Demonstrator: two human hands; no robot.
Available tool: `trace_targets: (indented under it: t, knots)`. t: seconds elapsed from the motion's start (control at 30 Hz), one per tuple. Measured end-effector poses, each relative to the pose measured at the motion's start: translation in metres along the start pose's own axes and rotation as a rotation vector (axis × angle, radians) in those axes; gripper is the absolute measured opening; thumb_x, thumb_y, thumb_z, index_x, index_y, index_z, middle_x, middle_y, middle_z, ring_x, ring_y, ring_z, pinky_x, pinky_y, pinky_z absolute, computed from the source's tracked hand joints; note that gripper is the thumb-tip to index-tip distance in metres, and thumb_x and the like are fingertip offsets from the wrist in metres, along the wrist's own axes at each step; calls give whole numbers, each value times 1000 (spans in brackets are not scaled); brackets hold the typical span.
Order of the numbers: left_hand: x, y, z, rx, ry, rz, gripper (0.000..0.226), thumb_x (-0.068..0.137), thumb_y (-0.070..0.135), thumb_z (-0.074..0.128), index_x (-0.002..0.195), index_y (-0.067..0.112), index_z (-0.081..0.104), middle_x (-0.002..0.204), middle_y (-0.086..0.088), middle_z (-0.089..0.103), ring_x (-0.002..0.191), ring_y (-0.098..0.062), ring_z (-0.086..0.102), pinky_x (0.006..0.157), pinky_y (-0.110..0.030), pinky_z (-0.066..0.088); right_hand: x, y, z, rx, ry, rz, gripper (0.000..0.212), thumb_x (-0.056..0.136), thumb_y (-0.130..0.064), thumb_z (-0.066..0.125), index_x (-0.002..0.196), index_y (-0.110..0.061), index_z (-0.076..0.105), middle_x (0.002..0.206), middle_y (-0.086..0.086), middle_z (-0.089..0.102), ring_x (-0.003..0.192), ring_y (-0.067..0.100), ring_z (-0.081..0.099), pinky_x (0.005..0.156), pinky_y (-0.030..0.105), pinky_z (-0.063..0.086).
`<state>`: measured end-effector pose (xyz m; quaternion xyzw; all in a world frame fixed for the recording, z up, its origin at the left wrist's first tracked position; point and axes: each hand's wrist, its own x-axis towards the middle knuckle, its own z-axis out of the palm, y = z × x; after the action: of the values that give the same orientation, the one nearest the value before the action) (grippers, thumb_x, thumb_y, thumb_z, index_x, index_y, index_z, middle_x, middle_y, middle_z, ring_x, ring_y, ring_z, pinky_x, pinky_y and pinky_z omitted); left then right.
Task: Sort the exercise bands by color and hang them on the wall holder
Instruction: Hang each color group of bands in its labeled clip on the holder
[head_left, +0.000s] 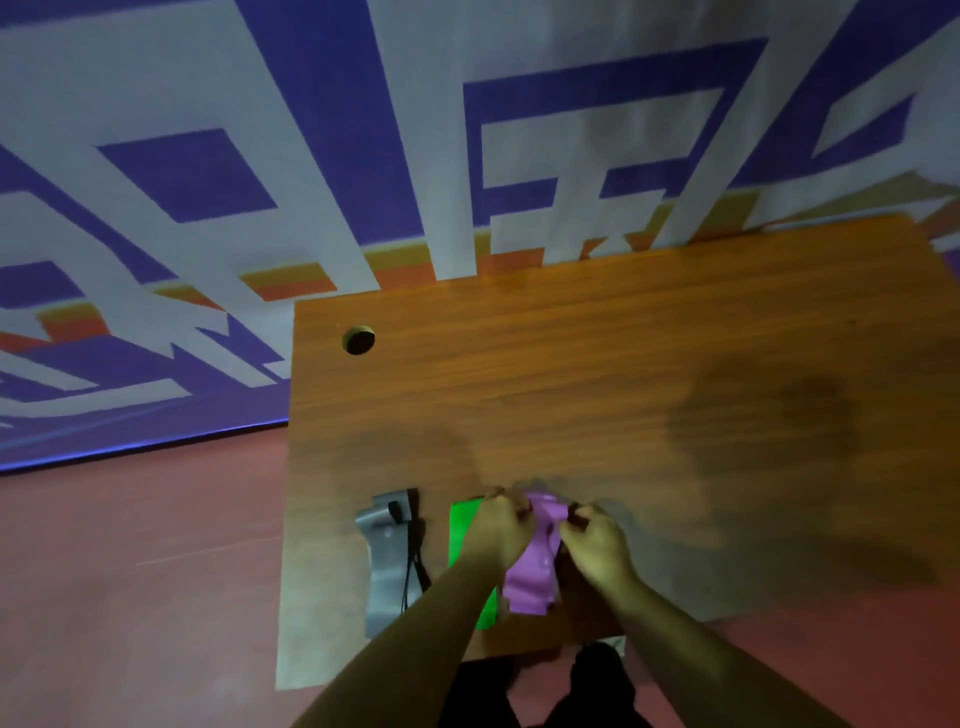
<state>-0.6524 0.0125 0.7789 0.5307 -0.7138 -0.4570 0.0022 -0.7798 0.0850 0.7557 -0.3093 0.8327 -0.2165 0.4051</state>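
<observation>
A pink exercise band (530, 577) hangs crumpled between both hands above the near edge of a wooden table (597, 374). My left hand (501, 527) pinches its top left part and my right hand (595, 540) pinches its top right part. Beneath my left forearm a bright green band (462, 535) lies flat on the table. To its left lies a grey band (384, 566) with a thin black band (413, 561) on its right edge. No wall holder is in view.
The table has a round cable hole (358, 340) near its far left corner. Behind it stands a wall (311, 130) painted with purple and white shapes. Red floor (130, 597) lies to the left and right of the table.
</observation>
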Motion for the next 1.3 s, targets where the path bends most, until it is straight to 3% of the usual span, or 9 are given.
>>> trace_targets:
  t: [0.3,0.47,0.53,0.63,0.77,0.93,1.0,1.1,1.3]
  knots:
    - [15,-12,10,-63,-3,57,16,83,1,59,69,-6,65,77,-26,65,77,-34,57,71,-37,35,0,4,18,220,60,44,8,86,-1,63,78,0,67,73,12,64,71,22,55,64,26,35]
    - [6,-12,-2,-206,-58,46,26,73,26,56,51,19,45,51,4,43,54,-19,40,57,-28,28,-7,0,9,363,52,59,32,90,-2,61,62,-18,58,61,-1,57,61,11,48,63,26,42]
    - [0,-9,-11,-270,-91,14,31,79,31,59,53,18,48,52,6,43,55,-12,39,57,-28,30,-11,-6,1,437,-1,62,32,90,-2,60,62,-15,58,58,-4,54,59,8,47,60,20,40]
    - [-11,-4,-26,-353,-91,-33,41,92,30,59,53,20,53,54,6,44,58,-10,38,62,-30,33,-19,-14,-14,507,-85,-14,21,91,-6,60,70,-4,62,65,2,54,67,13,49,67,28,41]
    - [-26,9,-43,-417,-92,-1,38,90,32,66,55,20,58,53,9,46,57,-7,39,63,-29,34,-27,-35,-43,553,-140,-159,23,87,-10,64,65,-17,61,61,-6,51,62,8,44,62,29,33]
    - [-40,45,-64,-574,23,79,17,84,10,74,84,13,57,67,6,53,59,-2,49,60,-21,40,-32,-71,-86,488,-239,-370,26,87,-5,63,66,-16,54,63,-3,47,61,6,41,60,27,31]
    - [-44,59,-75,-535,49,156,31,83,11,74,109,21,61,99,4,57,86,-1,58,77,-17,47,-36,-89,-107,487,-286,-459,20,83,-11,62,65,-15,52,61,-6,47,58,2,41,57,20,31]
    - [-52,87,-98,-423,-30,326,53,88,9,69,136,22,52,138,5,49,127,0,47,103,-15,38,-43,-116,-141,415,-371,-571,15,79,-16,59,66,-15,52,59,-9,45,56,-1,39,54,16,29]
    - [-65,149,-137,-287,-36,456,47,89,12,67,134,19,55,134,7,58,127,-1,49,107,-18,36,-54,-161,-208,250,-439,-719,19,87,-11,64,71,-20,64,61,-15,59,62,-2,49,60,16,36]
